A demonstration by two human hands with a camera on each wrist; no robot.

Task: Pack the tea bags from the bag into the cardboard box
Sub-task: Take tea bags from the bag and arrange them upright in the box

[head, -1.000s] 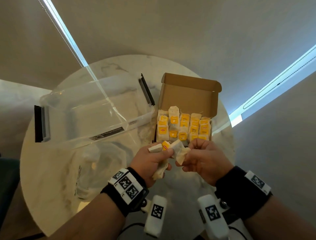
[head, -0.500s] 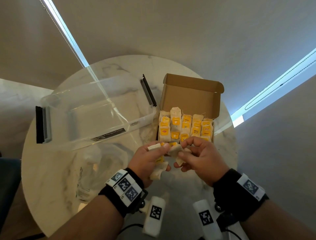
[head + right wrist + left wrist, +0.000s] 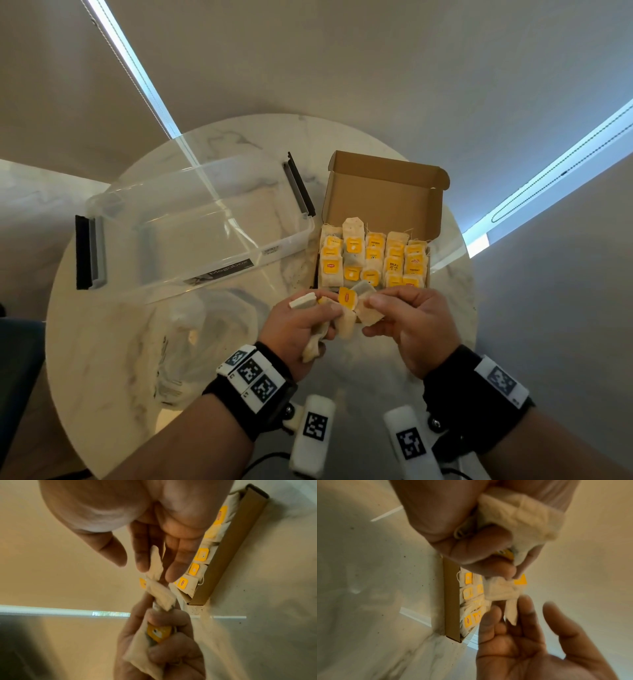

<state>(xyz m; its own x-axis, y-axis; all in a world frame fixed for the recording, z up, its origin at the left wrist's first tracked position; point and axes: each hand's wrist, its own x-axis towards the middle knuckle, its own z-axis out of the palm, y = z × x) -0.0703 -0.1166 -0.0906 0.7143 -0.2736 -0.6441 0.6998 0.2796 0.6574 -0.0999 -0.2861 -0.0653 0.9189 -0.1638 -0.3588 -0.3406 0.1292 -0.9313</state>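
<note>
The open cardboard box [image 3: 383, 195] stands at the right of the round table, with rows of yellow-tagged tea bags [image 3: 373, 260] in it. Just in front of the box, my left hand [image 3: 325, 315] grips a bunch of loose tea bags [image 3: 518, 513]. My right hand [image 3: 371, 317] pinches one tea bag [image 3: 369, 313] where it meets the bunch; a yellow tag [image 3: 346, 297] sticks up between the hands. In the right wrist view that tea bag [image 3: 156, 563] lies between my right fingers [image 3: 142, 555], above the left fist. The box's near wall [image 3: 451, 597] shows behind the hands.
A crumpled clear plastic bag [image 3: 205, 329] lies on the marble table [image 3: 102, 342] left of my hands. A large clear plastic bin [image 3: 191, 226] with black handles sits at the back left, close to the box. The table edge curves round to the right of the box.
Both hands have stayed in front of the box and drawn slightly apart. The tea bag between them has turned, and its yellow tag now shows on top.
</note>
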